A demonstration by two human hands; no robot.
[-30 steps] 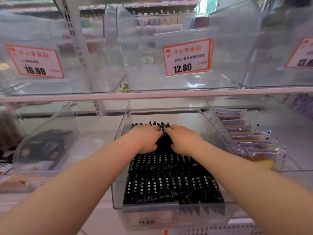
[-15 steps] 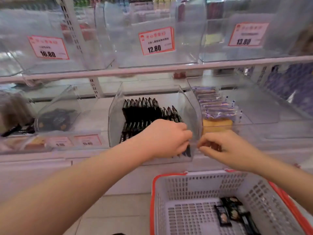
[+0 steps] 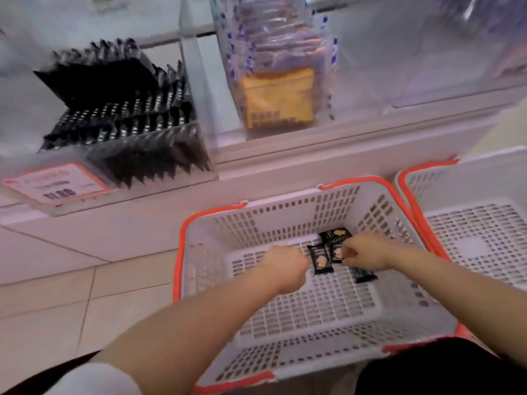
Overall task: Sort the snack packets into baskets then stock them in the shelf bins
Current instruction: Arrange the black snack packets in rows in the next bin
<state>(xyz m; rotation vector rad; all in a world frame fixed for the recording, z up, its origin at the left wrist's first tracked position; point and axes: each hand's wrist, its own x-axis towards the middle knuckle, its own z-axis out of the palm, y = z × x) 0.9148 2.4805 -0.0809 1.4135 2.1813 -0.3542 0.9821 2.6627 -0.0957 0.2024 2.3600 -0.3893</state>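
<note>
- Reaching into the white basket (image 3: 211, 252), my left hand (image 3: 285, 265) is curled, empty.
- My right hand (image 3: 363, 253) pinches a black snack packet (image 3: 336, 252); others lie beside it.
- Black packets (image 3: 122, 109) fill the shelf bin above.

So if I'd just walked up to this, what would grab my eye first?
Probably the white basket with the orange rim on the floor, where both hands reach in: the right hand pinches one of the few black snack packets lying there, and the left hand is curled beside them. Next, up to the left, the clear shelf bin packed with rows of black packets.
</note>
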